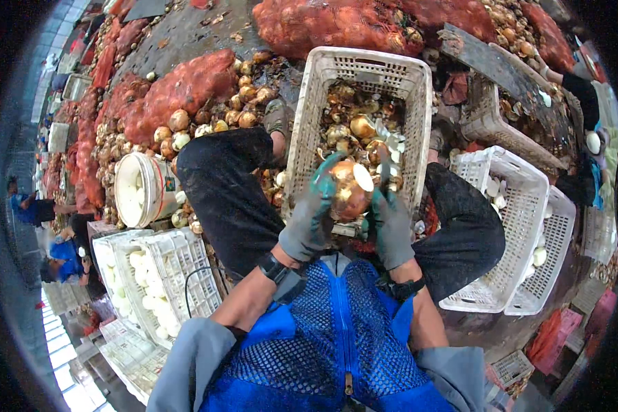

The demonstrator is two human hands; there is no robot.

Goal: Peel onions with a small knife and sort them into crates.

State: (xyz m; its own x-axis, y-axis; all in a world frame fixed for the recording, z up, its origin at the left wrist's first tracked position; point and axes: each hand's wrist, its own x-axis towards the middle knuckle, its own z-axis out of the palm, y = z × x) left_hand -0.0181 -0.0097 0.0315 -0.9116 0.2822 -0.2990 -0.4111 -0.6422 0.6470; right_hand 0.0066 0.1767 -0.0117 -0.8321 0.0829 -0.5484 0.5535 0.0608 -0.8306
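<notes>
My left hand (pixel 310 216), in a grey and green work glove, grips a large brown-skinned onion (pixel 350 196) from its left side. A pale round cut face shows at the onion's upper right. Close by on the right is my right hand (pixel 391 226), gloved alike, with its fingers bent in toward the onion; whatever they hold is hidden. Both hands are above the near end of a white plastic crate (pixel 301 137) between my legs. Inside it lie loose brown onions (pixel 362 126), torn skins and pale scraps.
Red mesh sacks (pixel 189 86) of onions lie ahead. At left stand a white bucket (pixel 129 196) and a crate (pixel 178 264) with peeled onions. White crates (pixel 501 226) stand at right, near a leaning board (pixel 487 62). Other people (pixel 65 257) are at the far left and right.
</notes>
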